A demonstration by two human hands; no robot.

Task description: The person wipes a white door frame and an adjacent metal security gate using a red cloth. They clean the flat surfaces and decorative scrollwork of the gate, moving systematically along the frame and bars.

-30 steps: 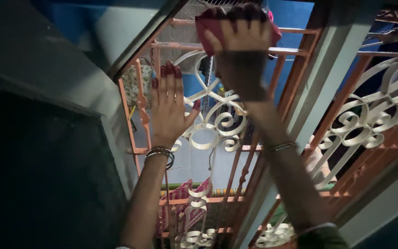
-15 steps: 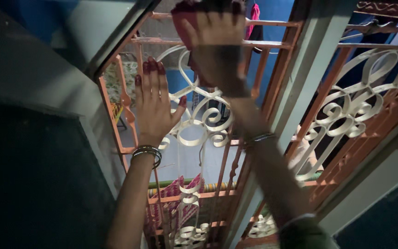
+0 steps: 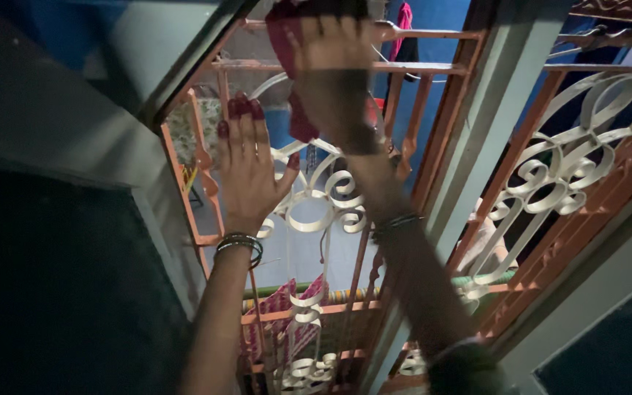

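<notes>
I look up at an orange metal window grille (image 3: 433, 69) with cream scrollwork (image 3: 330, 190). My right hand (image 3: 334, 69) is raised to the grille's top bars and presses a dark red cloth (image 3: 287, 44) flat against them. My left hand (image 3: 246, 164) rests lower and to the left, palm flat on the bars with fingers spread, holding nothing. Bangles sit on both wrists.
A grey-green frame post (image 3: 469, 146) divides this grille from a second scrolled panel (image 3: 572, 168) on the right. A dark wall (image 3: 53, 278) fills the left side. Through the bars I see a blue wall, hanging cloth and a pale floor below.
My right hand with the cloth has slid left along the top bars and slightly down. The left hand has stayed flat on the grille.
</notes>
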